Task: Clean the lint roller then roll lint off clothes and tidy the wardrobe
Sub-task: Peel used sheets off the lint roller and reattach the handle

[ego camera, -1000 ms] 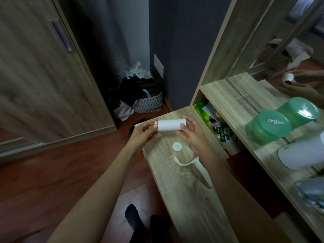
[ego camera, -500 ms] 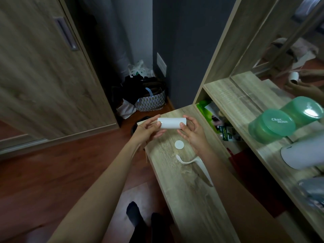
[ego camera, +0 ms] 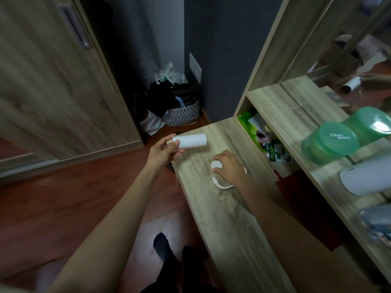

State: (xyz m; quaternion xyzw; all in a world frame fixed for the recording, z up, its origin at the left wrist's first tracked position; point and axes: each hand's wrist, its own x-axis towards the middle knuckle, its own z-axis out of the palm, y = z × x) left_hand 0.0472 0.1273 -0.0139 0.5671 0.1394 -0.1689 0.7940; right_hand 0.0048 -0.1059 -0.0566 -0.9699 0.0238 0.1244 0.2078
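We hold the white roll [ego camera: 190,141] in our left hand [ego camera: 164,152]. Our right hand [ego camera: 229,168] pinches the round cap [ego camera: 216,165] on the worktop [ego camera: 232,218]. We think cleaning is half done; rolling and tidying are left.

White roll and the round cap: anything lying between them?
Nothing: in the head view only bare tabletop shows between the roll in the left hand and the cap in the right hand.

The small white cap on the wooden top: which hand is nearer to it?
Right. The right hand is on the cap, fingertips pinching its edge. The left hand holds the white roll farther back and to the left, apart from the cap.
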